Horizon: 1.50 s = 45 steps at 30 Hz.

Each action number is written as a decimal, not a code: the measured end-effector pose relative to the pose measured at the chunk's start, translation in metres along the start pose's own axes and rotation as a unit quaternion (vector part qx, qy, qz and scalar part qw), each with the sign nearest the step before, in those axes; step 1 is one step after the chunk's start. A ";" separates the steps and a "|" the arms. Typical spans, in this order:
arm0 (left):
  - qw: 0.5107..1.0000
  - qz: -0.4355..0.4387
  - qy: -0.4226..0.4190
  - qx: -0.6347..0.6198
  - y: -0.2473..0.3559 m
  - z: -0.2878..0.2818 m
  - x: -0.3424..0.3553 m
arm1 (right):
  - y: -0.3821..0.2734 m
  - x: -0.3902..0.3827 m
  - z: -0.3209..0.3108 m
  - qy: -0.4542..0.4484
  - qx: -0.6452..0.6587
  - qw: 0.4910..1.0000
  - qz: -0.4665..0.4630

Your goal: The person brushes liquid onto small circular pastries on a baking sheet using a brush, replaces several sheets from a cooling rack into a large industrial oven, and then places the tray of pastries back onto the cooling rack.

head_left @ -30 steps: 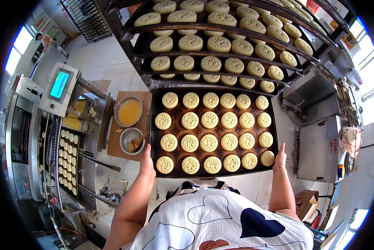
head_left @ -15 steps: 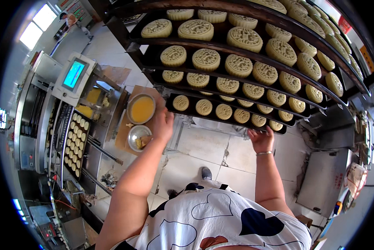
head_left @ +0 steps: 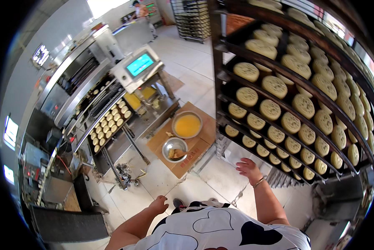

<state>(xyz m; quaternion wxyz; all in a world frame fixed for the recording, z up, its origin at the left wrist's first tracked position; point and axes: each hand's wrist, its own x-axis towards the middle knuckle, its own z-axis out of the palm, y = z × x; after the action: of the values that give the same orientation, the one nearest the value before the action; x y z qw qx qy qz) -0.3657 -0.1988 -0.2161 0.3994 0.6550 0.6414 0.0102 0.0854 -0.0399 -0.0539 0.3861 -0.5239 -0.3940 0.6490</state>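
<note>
Standing beside the tall rack (head_left: pixel 220 75), we list both hands as empty. Our right hand (head_left: pixel 248 168) hangs with fingers loosely spread, holding nothing, just short of the lowest tray (head_left: pixel 278 156) of round pastries (head_left: pixel 270 109). Our left hand (head_left: pixel 159 205) is low at our side, fingers lightly curled on nothing, well apart from the rack.

Progress, as we judge it: every visible shelf carries a full tray of pale, stamped rounds, and the lowest tray sits inside its rails, so loading appears done for this rack. More rounds (head_left: pixel 107 123) lie in rows on the conveyor (head_left: pixel 112 125) of the steel machine to our left, so further trays seem left to fill.

Items by place:
- Flat cardboard sheet (head_left: pixel 195 150), brown, on the floor between machine and rack.
- On it, a metal bowl (head_left: pixel 187 125) of yellow liquid, and a smaller bowl (head_left: pixel 175 150) with a brush, just beside it.
- Control screen (head_left: pixel 140 64), blue-green, rectangular, on a white housing above the conveyor.
- Small lit panel (head_left: pixel 40 54) on the far left wall; its markings are too small to tell.
- Second wire rack (head_left: pixel 191 18) far back.
</note>
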 end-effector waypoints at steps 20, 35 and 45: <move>0.970 -0.177 0.017 -0.164 -0.231 0.056 -0.088 | -0.319 0.068 0.300 0.159 -0.976 0.148 -0.003; 0.964 -0.176 0.072 -0.186 -0.337 0.026 -0.064 | -0.301 0.079 0.309 0.259 -0.956 0.126 0.055; 0.954 -0.209 0.055 -0.208 -0.358 0.051 -0.059 | -0.298 0.086 0.307 0.277 -0.953 0.105 0.061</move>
<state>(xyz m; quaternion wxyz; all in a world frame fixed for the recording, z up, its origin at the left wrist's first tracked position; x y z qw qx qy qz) -0.6469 -0.3255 -0.4131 0.4838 0.4075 0.7686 0.0955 -0.2037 0.1229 0.2301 -0.3894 -0.6265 -0.5214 -0.4290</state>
